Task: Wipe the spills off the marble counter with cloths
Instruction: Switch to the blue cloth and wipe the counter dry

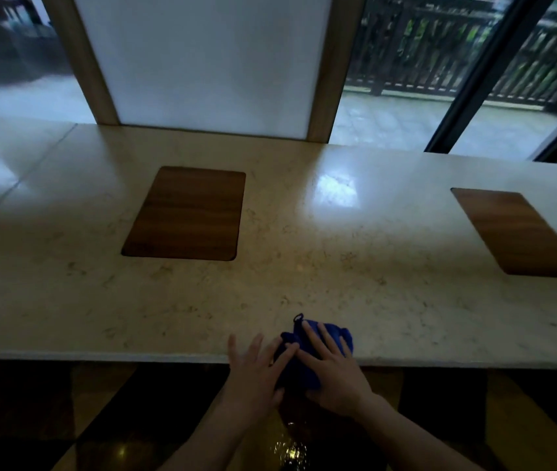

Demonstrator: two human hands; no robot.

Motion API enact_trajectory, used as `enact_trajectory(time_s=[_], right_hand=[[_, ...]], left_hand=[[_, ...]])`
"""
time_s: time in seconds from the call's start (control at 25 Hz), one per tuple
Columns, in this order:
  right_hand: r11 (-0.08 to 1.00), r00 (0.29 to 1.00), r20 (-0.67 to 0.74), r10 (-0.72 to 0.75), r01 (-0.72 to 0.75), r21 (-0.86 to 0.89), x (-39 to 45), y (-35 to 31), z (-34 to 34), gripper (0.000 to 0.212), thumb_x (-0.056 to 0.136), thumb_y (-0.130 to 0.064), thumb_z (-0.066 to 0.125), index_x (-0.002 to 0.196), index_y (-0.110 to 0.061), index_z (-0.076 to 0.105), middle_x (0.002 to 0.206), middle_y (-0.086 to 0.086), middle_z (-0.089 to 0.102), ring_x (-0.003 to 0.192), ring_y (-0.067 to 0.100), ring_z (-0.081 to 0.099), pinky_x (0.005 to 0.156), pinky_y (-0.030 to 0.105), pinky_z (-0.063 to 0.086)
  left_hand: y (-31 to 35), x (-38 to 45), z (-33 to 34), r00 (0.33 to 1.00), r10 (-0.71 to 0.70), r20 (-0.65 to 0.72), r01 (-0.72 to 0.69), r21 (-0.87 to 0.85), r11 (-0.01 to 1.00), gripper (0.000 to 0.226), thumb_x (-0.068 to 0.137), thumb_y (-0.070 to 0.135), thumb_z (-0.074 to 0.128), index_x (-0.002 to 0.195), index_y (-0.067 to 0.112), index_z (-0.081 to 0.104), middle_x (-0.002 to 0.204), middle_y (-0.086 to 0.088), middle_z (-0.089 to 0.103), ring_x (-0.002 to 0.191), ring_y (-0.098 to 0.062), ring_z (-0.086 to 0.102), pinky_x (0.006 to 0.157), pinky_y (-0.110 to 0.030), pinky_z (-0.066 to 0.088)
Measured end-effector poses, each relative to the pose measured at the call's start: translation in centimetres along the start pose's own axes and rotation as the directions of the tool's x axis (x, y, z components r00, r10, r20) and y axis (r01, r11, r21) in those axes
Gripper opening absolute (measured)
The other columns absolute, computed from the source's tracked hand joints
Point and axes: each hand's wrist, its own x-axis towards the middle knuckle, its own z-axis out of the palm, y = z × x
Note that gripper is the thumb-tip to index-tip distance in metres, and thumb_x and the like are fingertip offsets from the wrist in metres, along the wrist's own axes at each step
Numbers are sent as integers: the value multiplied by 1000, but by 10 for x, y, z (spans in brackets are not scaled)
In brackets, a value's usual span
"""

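Note:
A crumpled blue cloth [333, 338] lies on the near edge of the pale marble counter [304, 283], partly hanging over the edge. My right hand [335, 372] presses flat on the cloth, fingers spread over it. My left hand [256, 372] is just to its left at the counter edge, fingers apart, its index and thumb touching the cloth's left side. No spill shows on the marble near the cloth.
Two wooden mats lie on the counter: one [185, 214] at centre left, another [521, 232] at far right. A white panel with wooden posts [209, 62] rises behind the counter. Windows look onto a terrace with a dark railing [457, 52]. Glossy floor shows below.

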Motion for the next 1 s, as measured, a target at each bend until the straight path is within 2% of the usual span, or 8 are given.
enact_trajectory(time_s=[0.12, 0.2, 0.28, 0.4, 0.56, 0.68, 0.84, 1.0], right_hand=[[995, 993, -82, 79, -83, -46, -14, 13, 7, 100, 86, -28, 69, 153, -46, -3, 161, -3, -24, 147, 25, -21, 116, 47, -2], [982, 979, -89, 184, -187, -20, -19, 17, 17, 111, 71, -28, 83, 155, -39, 12, 165, 3, 11, 150, 30, 14, 115, 51, 25], [970, 955, -169, 242, -243, 17, -25, 20, 27, 111, 53, -28, 93, 148, -31, 36, 150, 1, 49, 136, 30, 47, 101, 51, 48], [964, 936, -232, 265, -259, 60, -27, 23, 35, 92, 48, -24, 94, 131, -28, 55, 123, -6, 67, 113, 23, 65, 83, 43, 58], [952, 896, -325, 304, -271, 142, -34, 32, 16, 44, 81, -19, 73, 119, -32, 56, 109, -10, 67, 97, 18, 61, 81, 35, 50], [856, 845, -329, 422, -251, 452, -64, 51, 5, 40, 87, -16, 59, 119, -40, 55, 109, -18, 62, 99, 5, 53, 92, 29, 44], [739, 823, -296, 485, -206, 641, -127, 97, -23, 37, 80, -27, 65, 114, -42, 61, 104, -22, 63, 97, 0, 56, 94, 33, 47], [705, 706, -409, 578, -181, 685, -206, 154, -54, 35, 75, -28, 70, 108, -37, 64, 99, -19, 63, 94, 3, 55, 90, 34, 47]], left_hand=[[20, 2, -11, 997, -62, -40, 63, 48, 997, 77, 102, 48, 41, 154, 36, -14, 164, -4, 11, 153, -34, 5, 107, -74, -17], [29, 7, -14, 996, -76, -45, 80, 88, 993, 64, 103, 39, 41, 157, 29, 7, 161, -9, 17, 151, -38, 6, 103, -74, -24], [39, 8, -17, 994, -92, -54, 99, 147, 984, 48, 103, 29, 41, 149, 23, 27, 157, -16, 25, 149, -43, 9, 98, -73, -29], [49, 7, -18, 993, -119, -12, 119, 151, 981, 33, 97, 20, 52, 130, 23, 49, 144, -19, 45, 144, -43, 27, 103, -73, -27], [70, 9, -33, 976, -218, -15, 219, 36, 975, 30, 105, 33, 34, 134, 35, 43, 138, 2, 54, 147, -27, 28, 107, -73, -18], [84, 7, -46, 970, -239, -41, 226, -212, 951, 26, 103, 35, 34, 124, 43, 47, 118, 17, 60, 127, -10, 47, 114, -65, 7], [122, 12, -68, 977, -133, -164, 4, -615, 788, 22, 101, 21, 46, 108, 39, 56, 102, 14, 63, 101, -13, 60, 93, -34, 42], [212, 30, -104, 964, -34, -262, -192, -783, 592, 24, 101, 13, 49, 103, 32, 62, 100, 10, 67, 92, -2, 60, 81, -23, 48]])
